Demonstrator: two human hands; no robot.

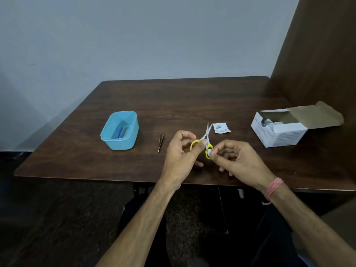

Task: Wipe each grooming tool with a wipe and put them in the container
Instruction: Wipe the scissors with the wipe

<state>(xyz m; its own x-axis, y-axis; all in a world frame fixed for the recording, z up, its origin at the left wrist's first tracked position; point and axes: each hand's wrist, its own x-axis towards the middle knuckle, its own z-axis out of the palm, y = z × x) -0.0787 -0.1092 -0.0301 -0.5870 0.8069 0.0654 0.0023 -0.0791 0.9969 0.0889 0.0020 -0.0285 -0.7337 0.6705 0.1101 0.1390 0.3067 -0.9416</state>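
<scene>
A dark wood-grain tabletop (192, 101) carries an open white cardboard box (279, 132) at right and a glossy blue rectangular plastic container (119, 131) at left. The left hand (180, 151) pinches one yellow loop of small steel-bladed scissors (204, 140), blades parted and pointing away. The right hand (237, 160) presses a white wipe (209, 151) round the other loop. Thin metal tweezers (161, 142) lie flat between container and hands

Container (119, 130) left of tweezers (161, 141), perhaps apart.
</scene>
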